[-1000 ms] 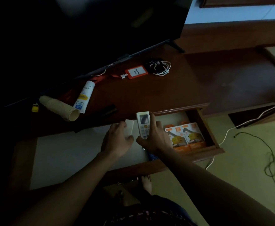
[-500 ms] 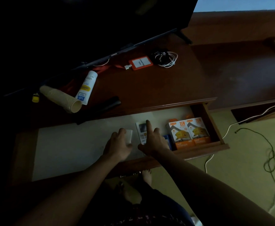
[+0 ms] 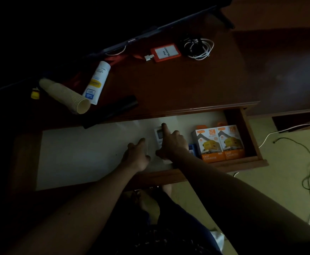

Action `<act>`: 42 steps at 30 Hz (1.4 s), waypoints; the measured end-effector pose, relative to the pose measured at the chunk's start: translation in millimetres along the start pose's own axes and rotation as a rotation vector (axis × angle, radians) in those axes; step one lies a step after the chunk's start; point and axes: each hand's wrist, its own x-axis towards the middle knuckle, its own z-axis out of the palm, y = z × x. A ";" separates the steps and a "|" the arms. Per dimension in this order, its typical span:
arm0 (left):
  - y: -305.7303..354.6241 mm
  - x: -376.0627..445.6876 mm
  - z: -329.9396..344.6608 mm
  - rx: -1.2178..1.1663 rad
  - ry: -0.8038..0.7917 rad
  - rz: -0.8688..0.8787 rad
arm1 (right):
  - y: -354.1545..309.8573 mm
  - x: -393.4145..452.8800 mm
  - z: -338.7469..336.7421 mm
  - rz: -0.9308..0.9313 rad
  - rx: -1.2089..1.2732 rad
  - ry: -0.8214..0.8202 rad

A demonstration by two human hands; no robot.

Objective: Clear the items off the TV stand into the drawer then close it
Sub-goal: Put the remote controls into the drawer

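dim room, open drawer (image 3: 249, 133). right hand (image 3: 170, 144) fingers spread flat on white remote (image 3: 158, 134); left hand (image 3: 136, 155) fingers loosely apart, empty. better release remote flat beside orange boxes (image 3: 218, 142), then fetch tube (image 3: 96, 82).

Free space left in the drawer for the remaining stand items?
Bare liner in the drawer from its left wall to the left hand. Crowded on the right: white remote under the right hand, then charger boxes against the right wall.

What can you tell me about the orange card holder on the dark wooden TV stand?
The orange card holder is a flat rectangular badge sleeve, plastic by its look, with a white card inside bearing dark print. It lies face up near the TV's lower edge. A pale clip at its left end joins a red strap. Nothing rests on it; neither hand touches it.
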 end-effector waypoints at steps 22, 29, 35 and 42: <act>-17.4 11.1 7.3 -0.080 -0.018 0.013 | 4.1 12.9 1.6 -0.151 -0.316 -0.021; -24.5 17.9 7.5 -0.098 -0.041 0.035 | 12.2 17.2 -1.0 -0.218 -0.327 -0.047; -20.1 15.5 10.9 -0.162 -0.032 0.090 | 18.5 20.3 -1.3 -0.248 -0.343 -0.043; -15.3 12.8 15.5 -0.216 -0.056 0.157 | 24.2 22.6 -0.5 -0.272 -0.355 -0.044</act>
